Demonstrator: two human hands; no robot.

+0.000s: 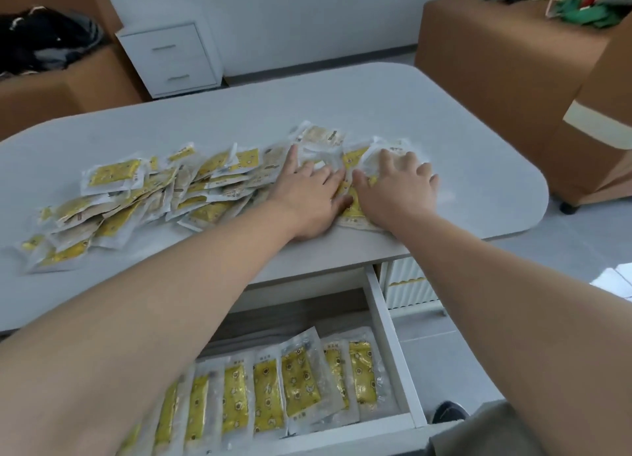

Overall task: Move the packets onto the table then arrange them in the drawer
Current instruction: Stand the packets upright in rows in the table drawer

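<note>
yellow-and-clear plastic sachet packets (154, 195) lie heaped across grey rounded table (376, 96), centre frame; a neat row (273, 387) lies in white open drawer (386, 336), lower centre. left hand (307, 195) and right hand (396, 188) both flat, fingers spread, pressing the heap's right end. risk: slick film slides, packets spill over the near edge onto the row.

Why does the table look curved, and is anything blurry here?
Head view: the wide-angle lens bows the table edges and stretches the forearms. Light is soft and even, with only faint shadows under the left hand and right hand. The packets on the table look soft, their print unreadable. Those in the drawer are slightly crisper.
</note>
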